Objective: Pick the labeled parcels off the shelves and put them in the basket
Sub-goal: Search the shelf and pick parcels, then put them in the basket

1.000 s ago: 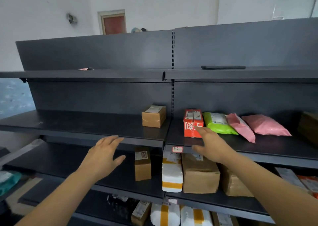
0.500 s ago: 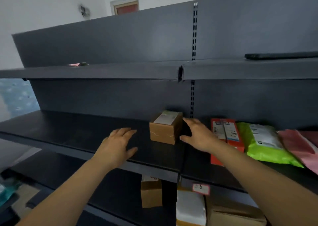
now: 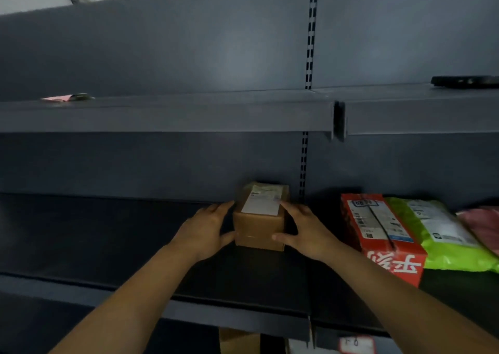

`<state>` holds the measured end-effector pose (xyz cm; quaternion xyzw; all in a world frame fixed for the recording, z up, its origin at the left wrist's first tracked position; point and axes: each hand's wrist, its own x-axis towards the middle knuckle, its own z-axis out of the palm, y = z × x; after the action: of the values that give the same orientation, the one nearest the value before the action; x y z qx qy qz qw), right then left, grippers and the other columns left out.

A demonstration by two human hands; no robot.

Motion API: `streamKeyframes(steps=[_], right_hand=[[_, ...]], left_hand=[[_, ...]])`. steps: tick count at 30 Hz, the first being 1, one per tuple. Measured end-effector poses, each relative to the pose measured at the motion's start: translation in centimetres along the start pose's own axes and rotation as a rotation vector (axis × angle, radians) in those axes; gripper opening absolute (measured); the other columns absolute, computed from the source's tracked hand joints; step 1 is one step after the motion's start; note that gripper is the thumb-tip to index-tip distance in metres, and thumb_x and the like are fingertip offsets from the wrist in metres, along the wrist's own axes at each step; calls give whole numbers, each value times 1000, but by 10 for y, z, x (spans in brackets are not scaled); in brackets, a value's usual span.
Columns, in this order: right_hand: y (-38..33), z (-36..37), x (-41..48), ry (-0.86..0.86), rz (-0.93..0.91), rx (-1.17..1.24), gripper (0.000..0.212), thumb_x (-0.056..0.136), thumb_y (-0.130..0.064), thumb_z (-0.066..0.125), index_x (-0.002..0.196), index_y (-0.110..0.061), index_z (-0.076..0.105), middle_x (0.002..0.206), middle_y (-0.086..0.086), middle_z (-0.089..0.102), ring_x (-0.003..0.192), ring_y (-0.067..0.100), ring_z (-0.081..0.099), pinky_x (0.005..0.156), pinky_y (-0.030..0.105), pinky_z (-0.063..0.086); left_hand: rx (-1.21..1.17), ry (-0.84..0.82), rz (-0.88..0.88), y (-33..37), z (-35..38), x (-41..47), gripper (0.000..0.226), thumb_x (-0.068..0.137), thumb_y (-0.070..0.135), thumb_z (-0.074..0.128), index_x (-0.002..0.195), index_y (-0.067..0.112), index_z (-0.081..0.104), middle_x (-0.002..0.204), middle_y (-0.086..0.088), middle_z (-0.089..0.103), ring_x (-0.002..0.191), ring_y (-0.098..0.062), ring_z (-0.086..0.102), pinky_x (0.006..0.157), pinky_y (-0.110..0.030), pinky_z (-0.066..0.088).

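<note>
Parcel: small brown cardboard box on the middle shelf, near its back edge and close to the slotted upright where two shelf sections meet.
Parcel label: white sticker on the box top; print too blurred to read.
Left hand: open, fingers spread, pressed against the box's left side, thumb at the lower front corner.
Right hand: open, fingers along the box's right side, fingertips reaching the sticker's edge, thumb on the lower front face.
Grip: both hands bracket the box; whether it is lifted off the shelf cannot be told.
Nearest neighbour: red carton to the right, apart from the box, with white shipping stickers on top and large white characters on its front, seen upside down.
Further right: lime green mailer bag touching the red carton, with a white label; beyond it, a pink bag at the frame's edge.
Left of the box: bare dark shelf surface.
Upper shelf: a pink slip with a small dark item at its left end; a flat black object at its right end.
Below: a red-bordered tag on the shelf's front edge, its handwriting unclear; tops of more parcels barely visible.
Room: dark grey metal shelving, white wall above.
</note>
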<state>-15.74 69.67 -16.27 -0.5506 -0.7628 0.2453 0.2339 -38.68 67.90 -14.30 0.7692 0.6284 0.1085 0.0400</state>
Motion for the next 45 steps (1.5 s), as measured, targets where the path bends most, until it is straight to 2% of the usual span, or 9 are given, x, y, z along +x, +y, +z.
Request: streamKeyframes(steps=[6, 14, 18, 21, 25, 30, 36, 41, 45], right_hand=[[-12, 15, 5, 33, 67, 266, 77, 84, -30, 69, 146, -26, 24, 140, -5, 45, 117, 3, 42, 99, 18, 34], [-20, 19, -16, 184, 85, 318, 62, 86, -20, 67, 139, -22, 35, 125, -12, 51, 118, 3, 46, 98, 19, 38], [-22, 11, -39, 227, 98, 358, 59, 83, -35, 66, 132, -33, 32, 108, -29, 46, 103, -5, 50, 89, 13, 44], [-22, 6, -50, 296, 137, 465, 61, 82, -51, 57, 135, -28, 38, 117, -18, 52, 109, 4, 53, 95, 29, 49], [-22, 8, -67, 307, 157, 545, 47, 91, -25, 60, 132, -27, 38, 121, -13, 54, 116, 11, 53, 90, 30, 51], [-22, 4, -91, 328, 59, 526, 60, 84, -2, 65, 133, -23, 38, 125, -16, 52, 128, 9, 45, 103, 36, 45], [-17, -10, -127, 351, -42, 506, 69, 83, -1, 67, 138, -28, 35, 136, -14, 48, 131, 7, 42, 106, 38, 43], [-16, -21, -163, 345, -80, 559, 65, 84, 2, 65, 133, -31, 39, 119, -28, 48, 119, 2, 48, 89, 15, 47], [-17, -26, -188, 264, -49, 696, 59, 86, 0, 62, 131, -33, 40, 128, -17, 51, 116, 12, 54, 87, 31, 55]], left_hand=[[-415, -148, 96, -11, 12, 26, 75, 85, 45, 61, 145, 30, 20, 145, 6, 37, 126, -9, 40, 105, -22, 30], [-461, 81, 159, -12, 31, 22, 58, 85, 42, 61, 134, 26, 34, 126, 3, 53, 110, -11, 52, 94, -31, 46], [-590, 69, 249, -11, 40, 13, 57, 82, 44, 64, 129, 31, 34, 132, 8, 49, 116, -6, 49, 98, -33, 45], [-762, -9, 216, 3, 35, 3, 55, 80, 59, 53, 126, 34, 35, 133, 12, 42, 117, -5, 47, 98, -34, 44], [-910, -43, 151, 18, 28, -13, 38, 86, 49, 51, 118, 35, 36, 130, 9, 42, 115, -9, 50, 95, -35, 47], [-886, -26, 175, 32, 22, -38, 83, 85, 14, 65, 143, 43, 14, 141, 10, 27, 129, -12, 38, 110, -41, 34], [-896, 91, 183, 67, 12, -77, 92, 83, 6, 67, 141, 49, 10, 136, 6, 31, 117, -7, 46, 103, -26, 38], [-891, 140, 169, 97, 8, -109, 95, 80, 17, 72, 142, 51, 10, 134, 9, 30, 121, -8, 41, 103, -28, 35], [-1000, 137, 109, 119, 5, -130, 90, 73, 43, 74, 136, 62, 13, 147, 13, 26, 133, -12, 31, 108, -44, 31]])
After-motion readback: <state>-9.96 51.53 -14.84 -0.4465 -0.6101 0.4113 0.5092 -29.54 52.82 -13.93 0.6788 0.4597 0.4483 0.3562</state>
